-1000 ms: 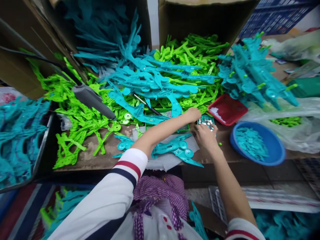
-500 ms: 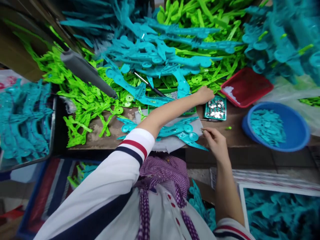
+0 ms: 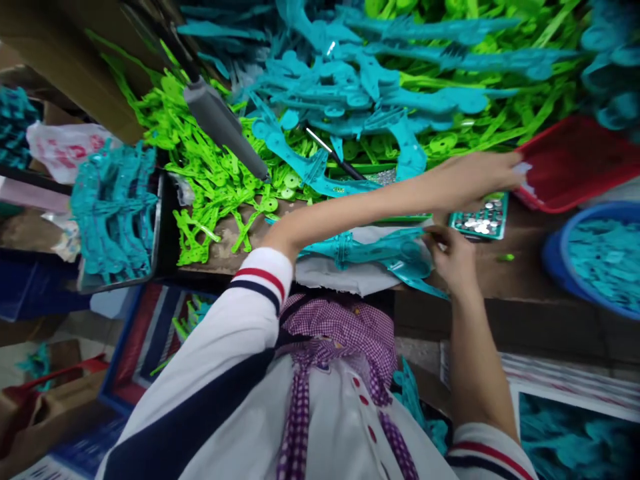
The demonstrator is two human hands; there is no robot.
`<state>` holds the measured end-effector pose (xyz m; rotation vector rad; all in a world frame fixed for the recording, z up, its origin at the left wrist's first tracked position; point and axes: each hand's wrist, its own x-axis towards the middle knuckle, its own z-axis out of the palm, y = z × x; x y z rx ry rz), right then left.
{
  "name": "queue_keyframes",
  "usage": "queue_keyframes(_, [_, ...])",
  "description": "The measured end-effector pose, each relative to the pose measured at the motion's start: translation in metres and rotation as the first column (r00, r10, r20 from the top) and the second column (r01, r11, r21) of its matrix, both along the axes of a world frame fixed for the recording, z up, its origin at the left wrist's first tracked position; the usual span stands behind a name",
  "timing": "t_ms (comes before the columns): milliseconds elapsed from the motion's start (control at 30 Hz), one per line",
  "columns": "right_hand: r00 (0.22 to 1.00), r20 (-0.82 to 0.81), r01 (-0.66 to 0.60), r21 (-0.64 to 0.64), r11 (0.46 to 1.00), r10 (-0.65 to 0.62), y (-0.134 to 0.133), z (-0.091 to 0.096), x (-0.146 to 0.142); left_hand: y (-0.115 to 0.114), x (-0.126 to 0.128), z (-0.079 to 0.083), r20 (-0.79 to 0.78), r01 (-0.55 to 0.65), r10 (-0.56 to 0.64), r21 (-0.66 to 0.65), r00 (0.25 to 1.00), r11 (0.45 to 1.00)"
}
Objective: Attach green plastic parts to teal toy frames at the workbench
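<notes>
My left hand [image 3: 493, 175] stretches across the bench to the red tray [image 3: 583, 167]. Its bunched fingertips touch the small white pieces [image 3: 523, 172] at the tray's near corner; motion blur hides whether one is gripped. My right hand [image 3: 454, 257] is pinched closed at the right end of a teal plastic part [image 3: 370, 250], and whatever is between its fingers is too small to make out. That long part lies flat on a pale cloth [image 3: 345, 277]. Below my left hand is a small green tray of shiny metal discs [image 3: 483, 220], partly covered by the hand.
Teal plastic parts [image 3: 350, 87] and lime-green parts [image 3: 205, 147] are heaped along the back. A grey power screwdriver [image 3: 225, 127] hangs at left. The blue bowl [image 3: 560, 257] at right holds teal pieces. More teal parts fill a black crate [image 3: 159, 227] on the left.
My left hand has moved right, from the metal discs to the red tray. My right hand has come in against the teal part's end. The whole view has swung left.
</notes>
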<state>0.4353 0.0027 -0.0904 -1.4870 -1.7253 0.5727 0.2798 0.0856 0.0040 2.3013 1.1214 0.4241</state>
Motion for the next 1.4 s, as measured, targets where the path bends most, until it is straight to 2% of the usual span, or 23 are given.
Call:
queue_keyframes(100, [0.997,0.032,-0.077,0.031,0.997,0.076,0.008,-0.007,-0.007,-0.055,-0.085,-0.02,0.12,-0.044,0.046,-0.02,0.992,0.999])
queue_keyframes(167, [0.995,0.054,-0.091,0.045,0.995,0.088,0.01,-0.009,-0.01,-0.076,-0.132,-0.038,0.213,-0.069,0.077,-0.046,0.974,0.997])
queue_keyframes(233, [0.996,0.057,-0.073,0.05,0.996,0.07,0.01,-0.008,-0.012,-0.088,-0.165,-0.054,0.298,-0.096,0.125,-0.109,0.946,0.989])
queue_keyframes(333, [0.998,0.061,-0.029,0.055,0.998,0.026,0.01,-0.006,-0.014,-0.097,-0.189,-0.07,0.356,-0.182,0.241,-0.192,0.903,0.964])
queue_keyframes(467, [0.989,0.122,-0.084,0.009,0.996,0.082,0.01,-0.005,-0.016,-0.098,-0.195,-0.078,0.311,-0.249,0.312,-0.225,0.898,0.942])
queue_keyframes(633, [0.996,0.091,0.015,0.013,1.0,-0.016,0.01,-0.001,-0.019,-0.092,-0.195,-0.082,0.277,-0.163,0.221,-0.217,0.935,0.962])
queue_keyframes(767, [0.994,0.103,0.027,0.004,1.0,-0.027,0.011,0.0,-0.02,-0.088,-0.195,-0.081,0.252,-0.146,0.2,-0.219,0.947,0.965])
queue_keyframes(867, [0.996,0.033,0.081,-0.02,0.997,-0.08,0.012,-0.004,-0.018,-0.087,-0.193,-0.079,0.243,-0.145,0.198,-0.22,0.95,0.965])
queue_keyframes(1033, [0.999,-0.027,0.041,-0.076,0.996,-0.043,0.013,-0.015,-0.011,-0.083,-0.189,-0.077,0.219,-0.15,0.201,-0.229,0.955,0.962])
queue_keyframes(1167, [0.995,-0.073,0.054,-0.102,0.993,-0.062,0.014,-0.019,-0.008,-0.076,-0.185,-0.073,0.161,-0.151,0.191,-0.229,0.968,0.962])
queue_keyframes(1267, [0.999,0.036,-0.008,-0.076,0.997,0.011,0.016,-0.017,-0.008,-0.072,-0.183,-0.069,0.149,-0.13,0.168,-0.233,0.974,0.964])
queue_keyframes(1400, [0.967,0.231,-0.099,-0.065,0.993,0.112,0.02,-0.009,-0.01,-0.07,-0.183,-0.07,0.148,-0.136,0.176,-0.244,0.973,0.96])
